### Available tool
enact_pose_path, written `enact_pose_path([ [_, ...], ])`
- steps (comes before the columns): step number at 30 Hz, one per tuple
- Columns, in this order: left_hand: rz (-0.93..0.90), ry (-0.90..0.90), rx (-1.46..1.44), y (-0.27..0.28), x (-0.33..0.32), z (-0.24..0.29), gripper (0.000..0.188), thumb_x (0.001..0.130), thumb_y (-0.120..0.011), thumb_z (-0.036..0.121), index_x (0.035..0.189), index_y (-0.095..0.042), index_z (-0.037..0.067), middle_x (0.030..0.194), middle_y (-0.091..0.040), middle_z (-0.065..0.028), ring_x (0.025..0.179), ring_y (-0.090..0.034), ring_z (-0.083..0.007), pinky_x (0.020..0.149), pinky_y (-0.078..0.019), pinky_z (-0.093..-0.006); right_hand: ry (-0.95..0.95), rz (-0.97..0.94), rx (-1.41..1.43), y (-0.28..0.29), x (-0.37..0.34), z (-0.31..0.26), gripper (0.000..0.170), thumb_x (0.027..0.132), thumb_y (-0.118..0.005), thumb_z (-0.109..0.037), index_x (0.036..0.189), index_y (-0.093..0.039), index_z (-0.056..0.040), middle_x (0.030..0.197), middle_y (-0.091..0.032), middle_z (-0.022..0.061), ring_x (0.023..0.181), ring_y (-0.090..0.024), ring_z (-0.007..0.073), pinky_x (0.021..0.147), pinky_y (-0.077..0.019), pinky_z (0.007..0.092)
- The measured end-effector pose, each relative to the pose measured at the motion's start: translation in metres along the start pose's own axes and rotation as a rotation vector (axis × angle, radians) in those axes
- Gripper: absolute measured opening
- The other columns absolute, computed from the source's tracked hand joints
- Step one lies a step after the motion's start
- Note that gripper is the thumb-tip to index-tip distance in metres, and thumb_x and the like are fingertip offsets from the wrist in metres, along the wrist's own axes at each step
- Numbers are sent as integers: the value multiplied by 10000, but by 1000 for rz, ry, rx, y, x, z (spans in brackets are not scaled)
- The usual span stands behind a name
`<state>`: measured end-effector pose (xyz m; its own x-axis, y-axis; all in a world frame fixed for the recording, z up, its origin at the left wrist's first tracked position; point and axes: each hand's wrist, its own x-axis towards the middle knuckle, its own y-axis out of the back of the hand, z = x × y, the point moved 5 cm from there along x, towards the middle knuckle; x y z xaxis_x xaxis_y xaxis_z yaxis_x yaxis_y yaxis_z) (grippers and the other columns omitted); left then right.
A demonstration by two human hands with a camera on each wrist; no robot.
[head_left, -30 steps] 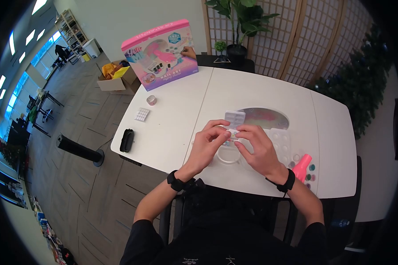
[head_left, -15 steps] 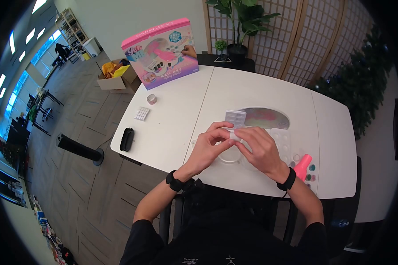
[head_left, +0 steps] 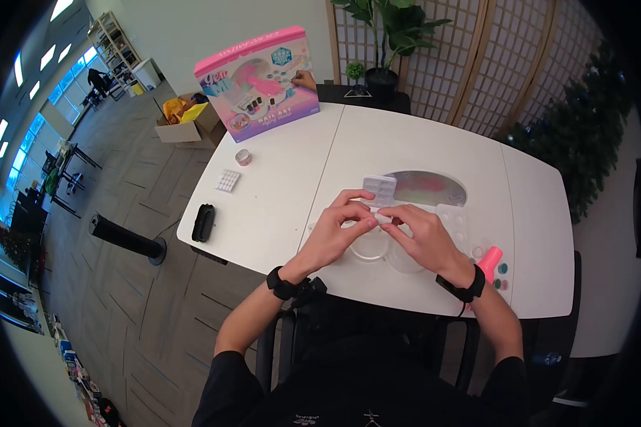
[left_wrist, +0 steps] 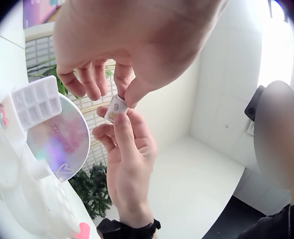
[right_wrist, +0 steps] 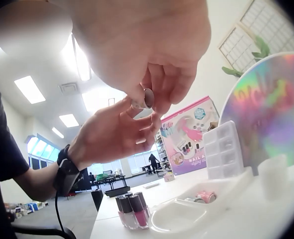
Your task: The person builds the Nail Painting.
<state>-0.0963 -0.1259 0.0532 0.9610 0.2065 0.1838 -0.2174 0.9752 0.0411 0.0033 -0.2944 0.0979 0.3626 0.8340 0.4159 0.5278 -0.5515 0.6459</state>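
Observation:
A small white curled piece with tiny printed pictures (left_wrist: 116, 107) is held up between both hands; its rounded end (right_wrist: 148, 98) shows in the right wrist view. My left hand (head_left: 335, 231) pinches one side of it with thumb and finger, and my right hand (head_left: 431, 242) pinches the other side. Below the hands are round clear dishes (head_left: 369, 248) of the white base. Just beyond the fingertips a white compartment tray (head_left: 379, 191) stands tilted up, in front of a shiny iridescent panel (head_left: 434, 188).
A pink nail art box (head_left: 260, 89) stands at the back left. Nearer are a small round jar (head_left: 243, 157), a white gridded block (head_left: 228, 181) and a black case (head_left: 204, 223). A pink object (head_left: 489, 262) lies at right by small coloured pots. Polish bottles (right_wrist: 132, 211) stand together.
The coloured marks seen between the fingers a second ago are out of the head view, and the white piece is curled. My right hand has shifted slightly right, its fingertips still meeting the left ones.

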Motion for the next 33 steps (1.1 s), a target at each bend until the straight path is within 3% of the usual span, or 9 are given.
enact_pose_path([
  [3, 16, 27, 58, 3, 4, -4, 143, 1029, -761, 137, 1052, -789, -1, 1485, -560, -96, 1220, -640, -158, 1009, -540, -333, -131, -99, 63, -1, 2, 5, 285, 1045, -730, -167, 1269, -704, 7, 1092, -786, 177, 931, -783, 309, 807, -617, 400],
  [8, 99, 22, 192, 5, 9, -17, 172, 991, -812, 213, 1010, -818, 43, 1448, -613, -111, 1196, -668, -214, 948, -548, -344, -157, -60, 117, -11, 0, 25, 300, 1054, -718, -185, 1272, -667, 14, 1091, -787, 198, 937, -786, 332, 810, -612, 414],
  [11, 107, -80, 468, 4, 9, -7, 152, 999, -792, 167, 1048, -812, 25, 1459, -630, -118, 1052, -710, -208, 899, -576, -363, -208, -119, 38, -11, 2, 25, 273, 1060, -698, -195, 1228, -652, 15, 1058, -776, 212, 908, -766, 371, 792, -598, 438],
  [14, 130, 13, 610, 7, 8, -3, 165, 1013, -763, 185, 1061, -817, 37, 1447, -653, -133, 1100, -712, -277, 912, -571, -401, -225, -214, -107, -14, 6, 31, 232, 1055, -680, -192, 1165, -645, 11, 1002, -757, 216, 892, -736, 406, 777, -579, 479],
  [18, 196, -34, 743, 26, 4, -5, 182, 1036, -712, 183, 1071, -816, 38, 1421, -671, -150, 1222, -676, -361, 999, -557, -451, -160, -287, -265, -32, 2, 58, 188, 1027, -685, -169, 1097, -649, 2, 943, -736, 210, 916, -721, 423, 778, -567, 523],
  [21, 154, -15, 778, 36, 1, -6, 194, 1029, -702, 176, 1068, -815, 22, 1366, -700, -157, 1256, -650, -372, 1065, -530, -452, -144, -342, -319, -41, 2, 60, 192, 1015, -694, -183, 1100, -646, -17, 970, -742, 205, 948, -718, 423, 796, -556, 538],
  [33, 99, 63, 820, 75, 5, -46, 162, 1037, -672, 136, 1095, -791, 43, 1266, -737, -172, 1193, -667, -386, 1052, -529, -466, -137, -419, -379, -59, 2, 79, 170, 1016, -661, -154, 1081, -722, -9, 966, -757, 231, 944, -729, 442, 823, -572, 547],
])
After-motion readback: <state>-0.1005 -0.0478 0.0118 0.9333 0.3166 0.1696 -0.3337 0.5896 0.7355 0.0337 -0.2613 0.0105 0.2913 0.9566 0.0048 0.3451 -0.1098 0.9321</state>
